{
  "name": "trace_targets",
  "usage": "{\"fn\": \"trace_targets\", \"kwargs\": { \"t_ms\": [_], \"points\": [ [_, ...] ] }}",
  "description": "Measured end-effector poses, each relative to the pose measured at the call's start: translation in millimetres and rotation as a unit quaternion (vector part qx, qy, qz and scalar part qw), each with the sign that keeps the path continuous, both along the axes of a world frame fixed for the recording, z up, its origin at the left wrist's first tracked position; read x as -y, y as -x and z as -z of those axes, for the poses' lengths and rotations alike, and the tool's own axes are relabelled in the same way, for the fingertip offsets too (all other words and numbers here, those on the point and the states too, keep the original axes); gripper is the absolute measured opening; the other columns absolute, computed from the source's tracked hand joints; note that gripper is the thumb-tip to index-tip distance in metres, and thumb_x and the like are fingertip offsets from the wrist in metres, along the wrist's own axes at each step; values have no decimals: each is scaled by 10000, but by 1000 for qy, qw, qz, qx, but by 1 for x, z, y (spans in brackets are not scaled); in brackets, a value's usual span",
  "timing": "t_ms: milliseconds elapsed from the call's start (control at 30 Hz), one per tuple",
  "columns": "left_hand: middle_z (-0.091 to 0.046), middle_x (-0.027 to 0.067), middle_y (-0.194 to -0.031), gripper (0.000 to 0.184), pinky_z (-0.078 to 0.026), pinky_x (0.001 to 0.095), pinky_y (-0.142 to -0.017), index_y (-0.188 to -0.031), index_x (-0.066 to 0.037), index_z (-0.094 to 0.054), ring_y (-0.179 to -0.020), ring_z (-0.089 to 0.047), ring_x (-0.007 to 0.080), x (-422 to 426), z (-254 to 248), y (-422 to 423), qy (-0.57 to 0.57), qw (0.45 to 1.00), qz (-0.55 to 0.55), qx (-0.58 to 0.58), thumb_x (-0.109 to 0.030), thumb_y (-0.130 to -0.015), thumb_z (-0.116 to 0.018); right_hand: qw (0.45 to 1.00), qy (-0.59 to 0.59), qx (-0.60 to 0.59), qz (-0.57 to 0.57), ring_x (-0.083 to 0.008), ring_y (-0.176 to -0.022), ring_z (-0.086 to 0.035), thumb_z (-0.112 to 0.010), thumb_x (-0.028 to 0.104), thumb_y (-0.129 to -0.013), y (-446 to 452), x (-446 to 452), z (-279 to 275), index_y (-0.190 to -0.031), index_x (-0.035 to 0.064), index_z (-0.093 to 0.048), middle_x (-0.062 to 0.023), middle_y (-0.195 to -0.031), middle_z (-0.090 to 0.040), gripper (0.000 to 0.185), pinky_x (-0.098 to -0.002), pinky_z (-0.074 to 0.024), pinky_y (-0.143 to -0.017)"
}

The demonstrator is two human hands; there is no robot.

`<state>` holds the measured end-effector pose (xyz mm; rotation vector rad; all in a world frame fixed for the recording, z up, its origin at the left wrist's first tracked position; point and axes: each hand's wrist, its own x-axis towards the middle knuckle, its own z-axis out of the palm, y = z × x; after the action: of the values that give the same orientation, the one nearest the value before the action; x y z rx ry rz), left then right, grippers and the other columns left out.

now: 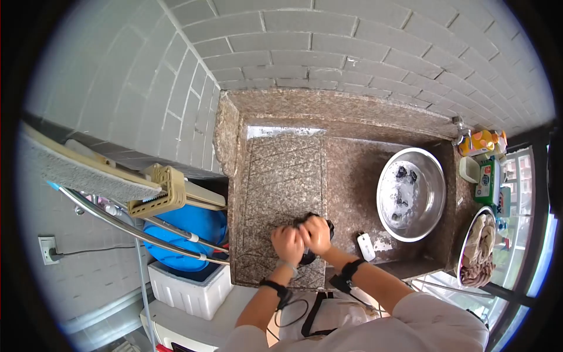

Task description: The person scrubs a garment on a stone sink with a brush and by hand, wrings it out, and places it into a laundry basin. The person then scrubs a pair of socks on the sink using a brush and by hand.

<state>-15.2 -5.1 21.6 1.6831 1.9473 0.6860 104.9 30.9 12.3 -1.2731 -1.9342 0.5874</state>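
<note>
On the ridged stone washboard (281, 176) a wet-looking black cloth (307, 257) lies bunched under my hands; its exact kind is hidden. My left hand (287, 244) is closed on it from the left. Against it, my right hand (317, 233) grips the same cloth, with a dark edge showing beyond the knuckles. Right of the washboard, a white block or brush (366, 246) rests in the stone sink. Farther right stands a steel basin (437, 205) holding sudsy water and several small black pieces (402, 172).
The stone sink (352, 170) has raised walls. A tap (459, 130), a green box (485, 180) and a bowl of cloths (479, 252) line the right side. Left are a mop (155, 190), a blue lid (176, 246) and a white foam box (190, 290).
</note>
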Motion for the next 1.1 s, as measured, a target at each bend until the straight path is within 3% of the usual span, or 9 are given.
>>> {"fn": "trace_targets", "kwargs": {
  "t_ms": [133,300,400,500,600,733,800,933,1100],
  "points": [
    [-586,97,-1072,277,-274,490,-1024,-846,-76,-640,-1113,-478,280,-106,27,13,30,981,-49,-186,-298,-895,-483,971,158,167,61,-279,-910,-556,-527,333,-859,32,-88,22,-835,107,-643,-72,-933,-643,255,-443,-416,-798],
    [-494,45,-1293,321,-166,680,-993,-983,-140,-670,-1264,-341,345,-35,-19,-3,97,987,-47,-120,-349,-930,-432,987,107,113,38,-288,-1047,-529,-535,329,-848,1,-19,-7,-970,121,-622,-70,-1113,-580,257,-445,-367,-906],
    [-580,92,-1146,233,-294,565,-985,-943,-70,-655,-1157,-449,359,38,-31,-6,-93,993,53,-57,-240,-914,-498,997,45,5,-55,-258,-1011,-545,-561,267,-829,-27,43,-37,-932,104,-621,-76,-1056,-599,202,-431,-364,-882],
    [-602,77,-1087,211,-310,514,-997,-856,-70,-640,-1126,-483,293,-3,6,2,-55,992,103,-50,-238,-888,-516,997,58,54,-20,-288,-733,-556,-556,204,-798,-13,7,5,-754,85,-575,-94,-761,-598,128,-439,-382,-735],
    [-569,69,-1161,212,-262,529,-1033,-851,-95,-625,-1190,-448,266,-107,26,3,5,985,5,-175,-264,-877,-499,955,158,244,53,-260,-883,-559,-449,319,-887,20,-79,23,-825,140,-634,-43,-829,-643,264,-451,-379,-773],
    [-485,65,-1295,262,-153,624,-1040,-1016,-155,-632,-1304,-317,297,-75,-6,-3,116,971,15,-207,-323,-914,-457,973,131,175,74,-260,-1058,-511,-470,347,-887,10,-48,4,-940,132,-628,-44,-987,-616,272,-437,-342,-906],
    [-478,102,-1293,270,-169,644,-1032,-1047,-147,-647,-1273,-322,395,-16,-23,-7,-9,993,-1,-116,-323,-920,-486,994,90,28,48,-266,-1097,-490,-500,336,-876,-12,4,-16,-970,119,-612,-70,-1020,-587,262,-449,-332,-916],
    [-536,96,-1194,242,-246,598,-1041,-912,-99,-652,-1243,-387,326,39,-13,-4,-34,989,135,-51,-288,-914,-502,997,17,-9,-76,-297,-984,-536,-520,269,-841,-27,45,-9,-920,97,-609,-107,-948,-582,209,-457,-349,-878],
    [-596,134,-1079,287,-336,507,-1005,-905,-55,-640,-1044,-530,287,-123,29,3,-7,973,-50,-225,-288,-909,-472,979,90,166,80,-265,-922,-550,-490,372,-868,24,-100,23,-784,122,-654,-72,-895,-648,311,-441,-379,-836]
  ]
}}
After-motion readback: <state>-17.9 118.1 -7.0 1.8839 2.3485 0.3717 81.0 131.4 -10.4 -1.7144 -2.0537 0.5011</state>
